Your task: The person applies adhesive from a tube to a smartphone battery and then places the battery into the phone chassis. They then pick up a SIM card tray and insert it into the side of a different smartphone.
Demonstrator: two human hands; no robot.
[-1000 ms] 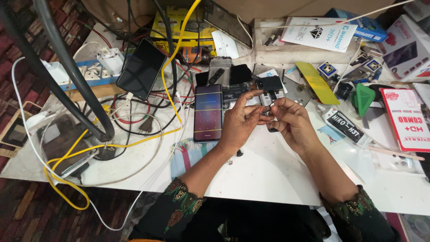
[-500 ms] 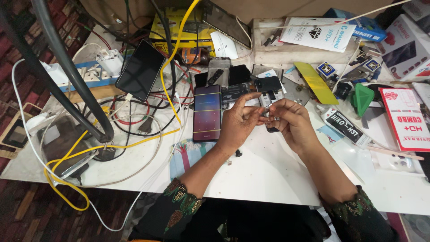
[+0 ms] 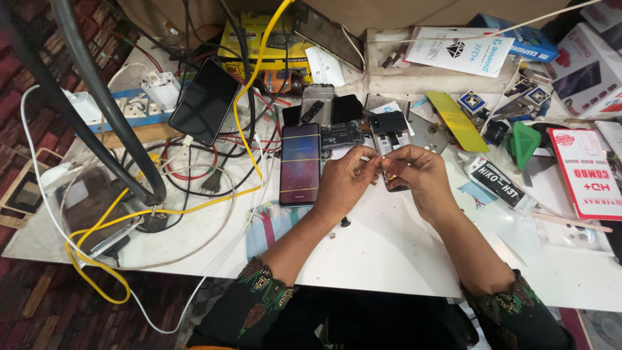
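Left hand (image 3: 343,185) and right hand (image 3: 418,175) pinched together on a tiny part (image 3: 380,159), too small to identify, above the opened phone (image 3: 391,139) on the white desk (image 3: 389,246). Probably light, fragile, easily dropped; best held by fingertips at its edges.

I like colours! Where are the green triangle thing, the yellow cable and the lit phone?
Green triangle thing (image 3: 523,143), head view, middle of its face.
Yellow cable (image 3: 248,91), head view, upper stretch.
Lit phone (image 3: 300,162), head view, screen centre.
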